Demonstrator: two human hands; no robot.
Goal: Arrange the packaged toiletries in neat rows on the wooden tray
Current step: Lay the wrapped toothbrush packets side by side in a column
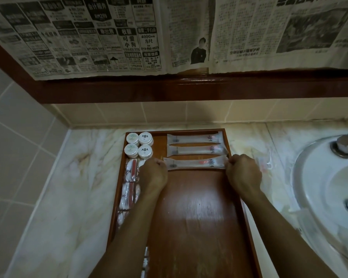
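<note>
A long wooden tray [197, 217] lies on the marble counter. At its far right, two sealed toothbrush packets [195, 138] lie in parallel rows. A third toothbrush packet [195, 163] lies just below them; my left hand [154, 173] pinches its left end and my right hand [242, 171] pinches its right end. Several round white soap packs [139, 145] sit in a square at the tray's far left corner. Below them, clear sachets with red and white contents [129, 185] run down the left edge, partly hidden by my left arm.
A white sink [329, 187] with a metal tap [346, 146] sits to the right. More packets [264, 164] lie on the marble counter [68, 187] just right of the tray. Tiled walls close the left and back; newspaper [129, 33] covers the mirror above.
</note>
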